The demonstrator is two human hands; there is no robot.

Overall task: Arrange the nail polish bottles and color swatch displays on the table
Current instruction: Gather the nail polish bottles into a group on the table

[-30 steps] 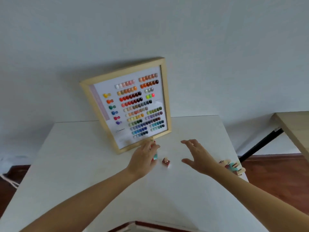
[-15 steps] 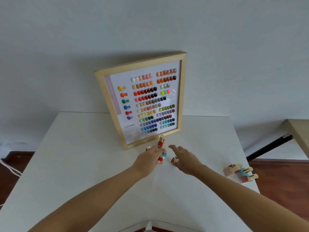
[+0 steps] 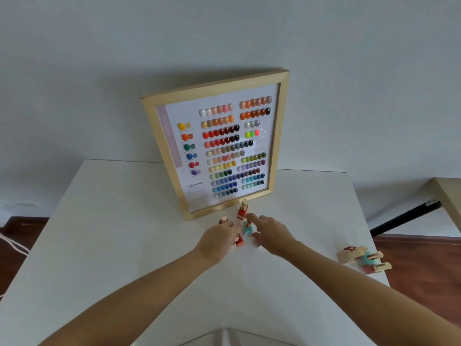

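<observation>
While reaching, both hands (image 3: pixel 219 239) flank bottles (image 3: pixel 242 213)

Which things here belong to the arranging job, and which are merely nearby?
Job: framed swatch display; bottles near the hands, such as the upright red bottle and teal bottle; the bottle cluster at the table's right edge.

Nearby: white table; second tabletop; wall cable.

No sleeves, no watch, no rings that showed: left hand (image 3: pixel 219 239) and right hand (image 3: pixel 273 233) were bare, both forearms uncovered right up to the table (image 3: pixel 124 221) edge
</observation>
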